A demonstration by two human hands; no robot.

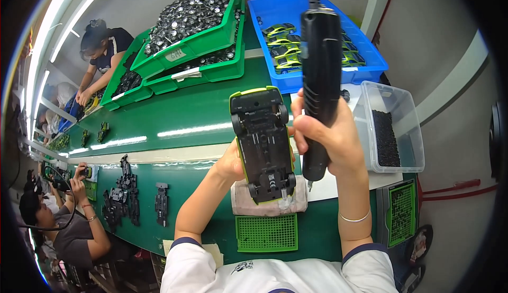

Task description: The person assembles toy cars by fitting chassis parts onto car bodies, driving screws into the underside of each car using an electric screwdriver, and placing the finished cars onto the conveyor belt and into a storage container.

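Note:
My left hand (pixel 228 162) grips a toy car (pixel 263 145) by its side, with the black underside and wheels facing me and a lime-green body edge showing. Wrapped around a black electric screwdriver (pixel 321 55) is my right hand (pixel 338 137). The tool stands nearly upright, just right of the car and apart from its underside. A coiled cord leaves its top, and its tip points down near a beige cloth pad (pixel 248 200). Below the pad lies a green grid tray (pixel 267 234).
A clear box (pixel 415 155) of small black pieces stands right. Behind are a blue bin (pixel 288 84) of car bodies and green bins (pixel 227 71) of wheels. Black chassis (pixel 161 203) lie left. Co-workers (pixel 108 47) sit at the left. Another grid tray (pixel 402 213) is at right.

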